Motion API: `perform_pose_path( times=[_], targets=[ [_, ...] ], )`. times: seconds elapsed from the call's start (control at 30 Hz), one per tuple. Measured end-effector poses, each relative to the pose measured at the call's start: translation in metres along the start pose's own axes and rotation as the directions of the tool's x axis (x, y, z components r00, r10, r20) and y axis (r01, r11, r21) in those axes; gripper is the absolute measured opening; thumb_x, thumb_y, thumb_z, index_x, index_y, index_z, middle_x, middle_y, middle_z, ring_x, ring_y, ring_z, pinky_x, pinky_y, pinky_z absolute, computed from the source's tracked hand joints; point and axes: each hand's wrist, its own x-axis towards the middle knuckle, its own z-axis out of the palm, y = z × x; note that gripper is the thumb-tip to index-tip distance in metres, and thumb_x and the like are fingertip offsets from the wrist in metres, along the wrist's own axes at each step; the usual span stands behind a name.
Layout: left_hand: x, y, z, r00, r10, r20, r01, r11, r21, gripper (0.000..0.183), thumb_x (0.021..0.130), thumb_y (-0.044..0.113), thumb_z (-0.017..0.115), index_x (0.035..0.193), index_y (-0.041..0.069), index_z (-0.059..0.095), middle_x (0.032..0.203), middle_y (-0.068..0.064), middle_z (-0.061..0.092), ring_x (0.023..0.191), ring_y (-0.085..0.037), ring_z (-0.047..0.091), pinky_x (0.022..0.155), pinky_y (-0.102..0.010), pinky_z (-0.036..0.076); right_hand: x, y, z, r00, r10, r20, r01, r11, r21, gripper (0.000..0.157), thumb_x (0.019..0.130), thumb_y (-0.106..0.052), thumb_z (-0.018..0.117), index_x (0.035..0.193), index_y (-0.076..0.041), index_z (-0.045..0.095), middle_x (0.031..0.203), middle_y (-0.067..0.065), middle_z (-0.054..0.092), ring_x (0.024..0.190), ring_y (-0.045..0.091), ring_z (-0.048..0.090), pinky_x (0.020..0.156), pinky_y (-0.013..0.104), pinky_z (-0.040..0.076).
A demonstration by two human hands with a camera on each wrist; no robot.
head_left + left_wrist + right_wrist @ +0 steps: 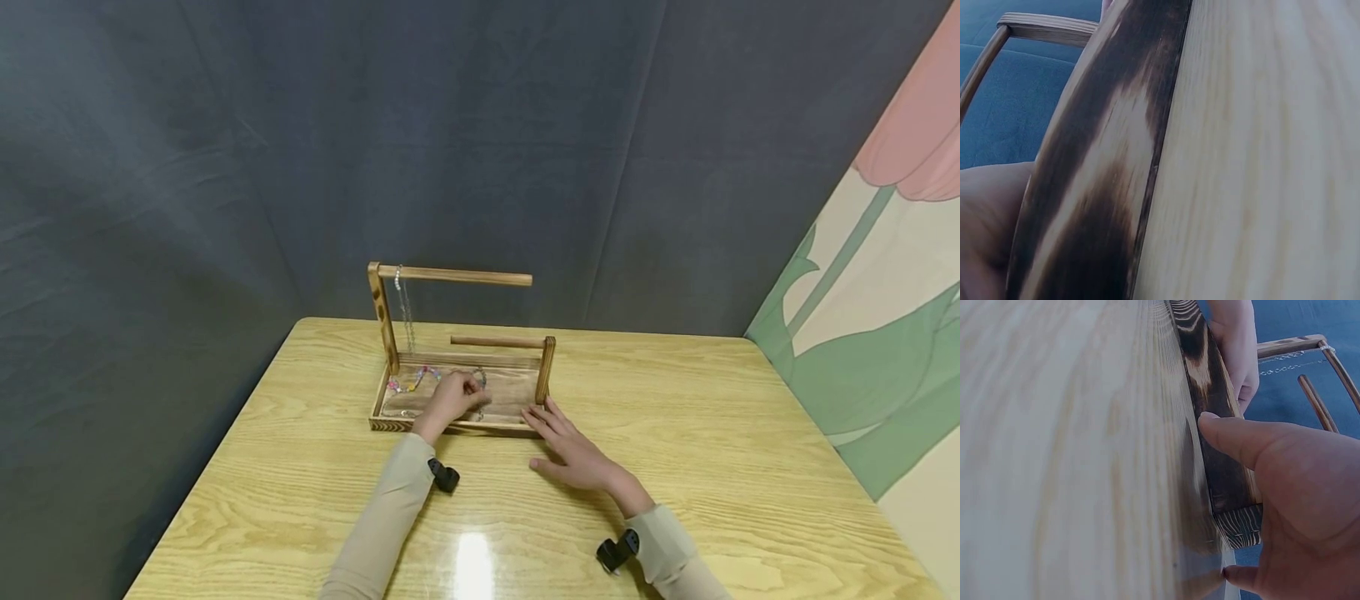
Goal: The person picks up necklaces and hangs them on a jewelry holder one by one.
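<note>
A wooden jewellery stand (457, 428) has a shallow tray with burnt-grain walls. My left hand (452, 398) reaches over its front wall, fingers bent down at the tray floor beside a dark beaded bracelet (482, 377); I cannot tell whether they pinch it. A colourful beaded string (411, 388) lies left of that hand. My right hand (573, 454) rests at the tray's front right corner with fingers spread. In the right wrist view, its thumb (1229, 432) touches the front wall. The left wrist view shows mostly that wall (1094, 169), with part of the left hand beside it.
A tall post at the tray's left carries an upper bar (465, 276), where a silver chain necklace (406, 308) hangs near the post. At the right, a shorter post (546, 371) carries a lower bar (495, 342). A dark curtain (465, 150) stands behind the wooden table (712, 417).
</note>
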Motion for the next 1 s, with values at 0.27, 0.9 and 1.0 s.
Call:
perform_pose_path(
  times=[0.27, 0.9, 1.0],
  targets=[
    [0.000, 0.006, 0.001, 0.996, -0.080, 0.036, 0.077, 0.995, 0.059, 0.024, 0.076, 0.033, 0.066, 0.073, 0.010, 0.060, 0.078, -0.003, 0.050, 0.058, -0.013, 0.047, 0.051, -0.025, 0.040, 0.001, 0.001, 0.000, 1.000, -0.008, -0.001, 0.008, 1.000, -0.017, 0.068, 0.085, -0.029, 0.056, 0.140, -0.010, 0.019, 0.144, 0.014, 0.017, 0.132, 0.038, 0.001, 0.098, 0.058, 0.020],
    [0.001, 0.012, 0.005, 0.991, -0.132, 0.013, 0.128, 0.975, 0.182, 0.026, 0.078, 0.030, 0.064, 0.066, 0.008, 0.059, 0.077, -0.003, 0.048, 0.057, -0.013, 0.045, 0.053, -0.026, 0.037, 0.000, 0.000, 0.000, 1.000, 0.004, -0.001, -0.004, 1.000, 0.005, 0.068, 0.085, -0.029, 0.056, 0.140, -0.012, 0.019, 0.144, 0.014, 0.017, 0.132, 0.036, 0.000, 0.098, 0.060, 0.019],
    [0.000, 0.013, 0.005, 0.991, -0.134, 0.022, 0.128, 0.976, 0.175, 0.024, 0.079, 0.028, 0.064, 0.067, 0.008, 0.059, 0.071, 0.000, 0.046, 0.053, -0.011, 0.042, 0.051, -0.025, 0.036, 0.000, 0.001, 0.001, 1.000, 0.005, -0.001, -0.005, 1.000, 0.000, 0.068, 0.086, -0.030, 0.056, 0.140, -0.012, 0.019, 0.144, 0.013, 0.017, 0.132, 0.036, 0.000, 0.098, 0.060, 0.019]
  ],
)
